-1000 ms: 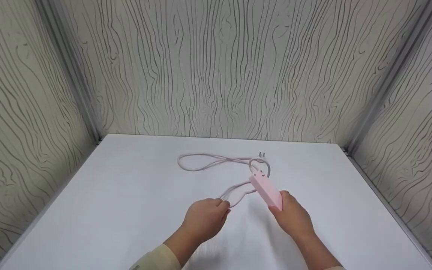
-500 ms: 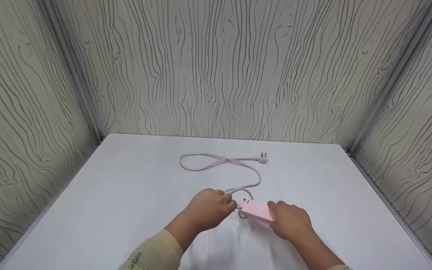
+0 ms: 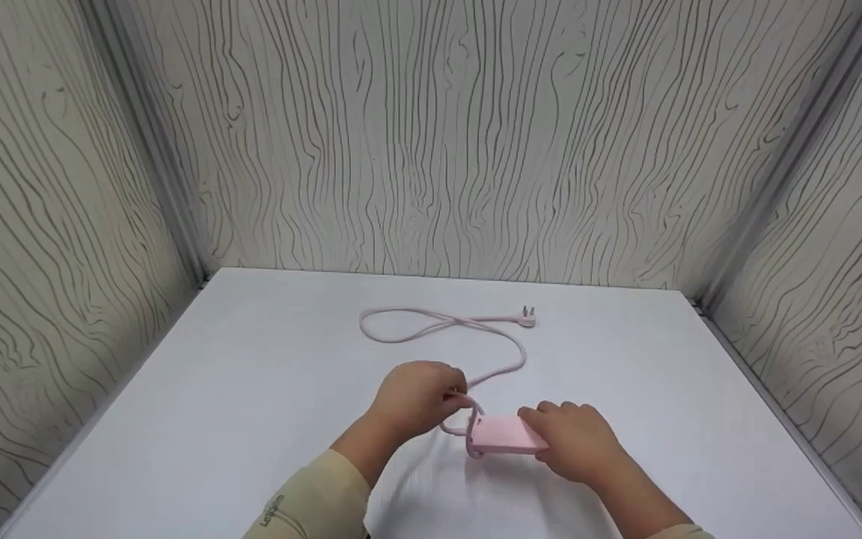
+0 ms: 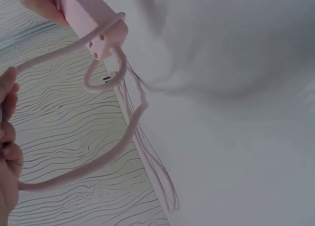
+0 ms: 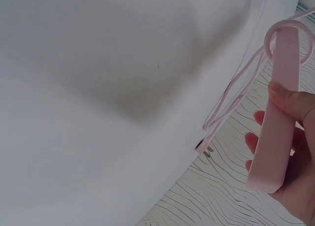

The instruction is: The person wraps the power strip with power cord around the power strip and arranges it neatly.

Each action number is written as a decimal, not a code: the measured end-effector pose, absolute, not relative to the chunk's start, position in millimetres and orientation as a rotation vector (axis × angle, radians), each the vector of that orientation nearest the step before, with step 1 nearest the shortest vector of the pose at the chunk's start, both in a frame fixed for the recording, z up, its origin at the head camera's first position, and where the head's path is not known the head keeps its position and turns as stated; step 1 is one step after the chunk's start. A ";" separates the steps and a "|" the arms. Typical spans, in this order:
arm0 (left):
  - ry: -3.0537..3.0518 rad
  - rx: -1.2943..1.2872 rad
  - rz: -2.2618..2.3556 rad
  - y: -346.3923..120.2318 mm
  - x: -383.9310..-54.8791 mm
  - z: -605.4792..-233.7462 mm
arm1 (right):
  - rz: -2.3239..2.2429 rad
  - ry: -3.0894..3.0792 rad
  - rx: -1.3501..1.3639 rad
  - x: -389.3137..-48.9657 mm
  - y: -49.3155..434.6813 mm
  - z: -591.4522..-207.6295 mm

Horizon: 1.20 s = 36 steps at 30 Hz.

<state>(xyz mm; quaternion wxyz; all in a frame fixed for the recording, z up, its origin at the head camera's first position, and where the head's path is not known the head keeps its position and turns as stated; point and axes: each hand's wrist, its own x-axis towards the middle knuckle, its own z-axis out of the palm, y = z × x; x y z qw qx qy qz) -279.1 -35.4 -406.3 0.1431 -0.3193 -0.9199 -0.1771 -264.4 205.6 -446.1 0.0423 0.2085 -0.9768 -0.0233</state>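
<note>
My right hand [image 3: 577, 443] gripped the pink power strip [image 3: 504, 436], left hand [image 3: 417, 400] its cord [image 4: 105, 159]; one loop ringed the end between them, stretch to plug [image 3: 526, 320] lay unwound beyond.

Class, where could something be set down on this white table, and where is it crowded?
Bare: the table, left of the cord and left hand, and right of the plug and right hand. Crowded: the centre, where both hands, cord and pink power strip gather.
</note>
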 end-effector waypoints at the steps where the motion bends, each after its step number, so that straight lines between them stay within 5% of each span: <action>1: -2.696 -0.896 -0.694 -35.2 -279.6 -406.3 | -0.058 -2.977 0.662 -264.8 206.2 -446.9; 7: -2.672 -0.812 -1.537 -35.8 -281.1 -405.7 | 0.009 -2.880 0.853 -267.7 211.4 -447.7; 16: -2.423 -0.621 -1.803 -36.4 -289.0 -420.2 | 0.305 -2.853 1.192 -268.0 215.9 -443.1; 27: -2.310 -0.470 -1.557 -41.4 -294.5 -445.7 | 0.900 -2.702 1.454 -256.5 214.1 -431.9; 36: -2.303 -0.673 -1.034 -29.4 -290.9 -466.6 | 1.069 -2.629 1.460 -248.4 201.9 -422.0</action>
